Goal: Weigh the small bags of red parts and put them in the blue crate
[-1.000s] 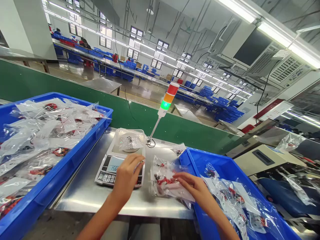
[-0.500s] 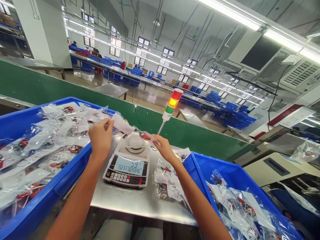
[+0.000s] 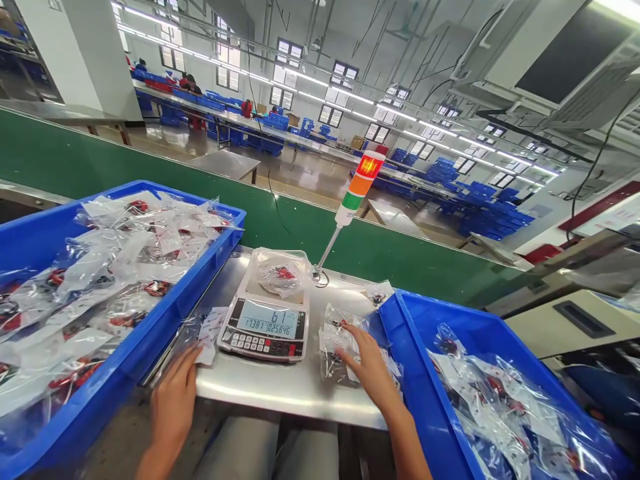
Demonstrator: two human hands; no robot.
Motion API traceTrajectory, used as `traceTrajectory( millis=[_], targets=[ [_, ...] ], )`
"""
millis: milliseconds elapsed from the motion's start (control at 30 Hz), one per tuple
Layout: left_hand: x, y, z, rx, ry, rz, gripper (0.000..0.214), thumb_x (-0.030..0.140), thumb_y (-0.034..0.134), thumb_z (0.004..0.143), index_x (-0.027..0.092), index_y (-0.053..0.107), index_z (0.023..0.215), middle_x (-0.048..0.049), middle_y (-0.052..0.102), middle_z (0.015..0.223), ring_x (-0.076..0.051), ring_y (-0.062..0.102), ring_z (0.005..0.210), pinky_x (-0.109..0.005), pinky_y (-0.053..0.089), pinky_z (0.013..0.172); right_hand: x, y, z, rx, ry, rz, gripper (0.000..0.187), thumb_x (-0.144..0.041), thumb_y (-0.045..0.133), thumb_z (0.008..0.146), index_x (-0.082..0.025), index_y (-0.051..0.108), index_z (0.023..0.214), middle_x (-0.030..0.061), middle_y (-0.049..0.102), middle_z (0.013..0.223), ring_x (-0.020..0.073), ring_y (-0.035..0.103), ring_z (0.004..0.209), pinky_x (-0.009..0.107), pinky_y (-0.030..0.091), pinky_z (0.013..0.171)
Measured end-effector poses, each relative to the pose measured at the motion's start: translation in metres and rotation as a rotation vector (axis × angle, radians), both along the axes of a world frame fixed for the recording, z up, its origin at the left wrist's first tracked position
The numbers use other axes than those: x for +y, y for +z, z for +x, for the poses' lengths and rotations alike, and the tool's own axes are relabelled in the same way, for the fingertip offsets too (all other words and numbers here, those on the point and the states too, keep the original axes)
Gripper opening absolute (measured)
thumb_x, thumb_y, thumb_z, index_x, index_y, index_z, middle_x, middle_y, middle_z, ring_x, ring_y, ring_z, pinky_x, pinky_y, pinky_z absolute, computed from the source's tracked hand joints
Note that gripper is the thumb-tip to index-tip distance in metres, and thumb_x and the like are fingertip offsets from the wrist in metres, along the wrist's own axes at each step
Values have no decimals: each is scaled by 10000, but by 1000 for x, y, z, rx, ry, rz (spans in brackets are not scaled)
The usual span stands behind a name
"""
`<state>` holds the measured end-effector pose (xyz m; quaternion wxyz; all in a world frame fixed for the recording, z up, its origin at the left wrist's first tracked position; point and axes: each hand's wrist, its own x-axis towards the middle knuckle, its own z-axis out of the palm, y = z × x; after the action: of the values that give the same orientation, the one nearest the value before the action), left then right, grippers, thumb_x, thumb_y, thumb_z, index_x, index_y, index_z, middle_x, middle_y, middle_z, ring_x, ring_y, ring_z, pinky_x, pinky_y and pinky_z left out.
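1. The bench (image 3: 260, 393) is viewed from the wearer's head, faced forward and down.
2. Left hand (image 3: 175, 393) and right hand (image 3: 367, 363) are shown close; the partition (image 3: 310, 223) is seen beyond.
3. Level lines are tilted down rightward.

Left grip (image 3: 175, 395) at eight o'clock, back upward, fingers extended; right grip (image 3: 371, 368) at five o'clock, thumb apart.

I see clear, crinkled, glossy plastic bags (image 3: 331, 365) at my right hand (image 3: 371, 365), a smooth silver metal tabletop (image 3: 260, 390) with a bright sheen, and a smooth blue rectangular plastic tray (image 3: 123, 365) on my left.
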<state>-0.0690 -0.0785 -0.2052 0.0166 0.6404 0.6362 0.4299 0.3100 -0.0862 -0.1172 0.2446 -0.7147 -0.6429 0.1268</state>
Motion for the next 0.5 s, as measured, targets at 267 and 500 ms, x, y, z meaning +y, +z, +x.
traceTrajectory(
  millis=[267, 500],
  targets=[
    [-9, 17, -17, 26, -87, -78, 480, 185, 357, 861, 224, 588, 1279, -99, 643, 1334, -293, 600, 1261, -487, 464, 1112, -36, -51, 16, -158, -209, 54, 669, -125, 441, 756, -251, 545, 1405, 83, 569, 1437, 313, 513, 1348, 488, 464, 1060],
    [21, 114, 35, -133, -165, 79, 272, 327, 443, 984, 236, 627, 1162, -68, 676, 1253, -248, 621, 1207, -419, 484, 1077, -30, -15, 42, -64, -335, 181, 533, -506, 368, 963, -164, 725, 1161, 174, 749, 1144, 352, 699, 1048, 463, 524, 892]
  ],
)
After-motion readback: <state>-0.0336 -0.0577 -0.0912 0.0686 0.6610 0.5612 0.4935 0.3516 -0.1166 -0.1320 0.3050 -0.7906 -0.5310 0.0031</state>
